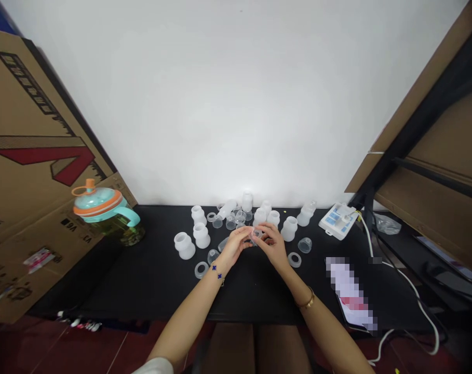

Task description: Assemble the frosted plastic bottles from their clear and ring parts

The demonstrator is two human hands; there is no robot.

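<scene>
My left hand and my right hand meet over the middle of the black table. Fingers of both are closed on a small clear plastic piece, partly covered by the fingertips; its exact kind does not show. Around them stand several frosted white bottles without lids, among them one at the left and one at the right. A translucent ring and a clear dome cap lie by my left wrist. Near my right wrist are another ring and dome cap.
A turquoise-lidded jug stands at the left beside a big cardboard box. To the right are a white power strip with a cable and a phone. A white wall closes off the table's back.
</scene>
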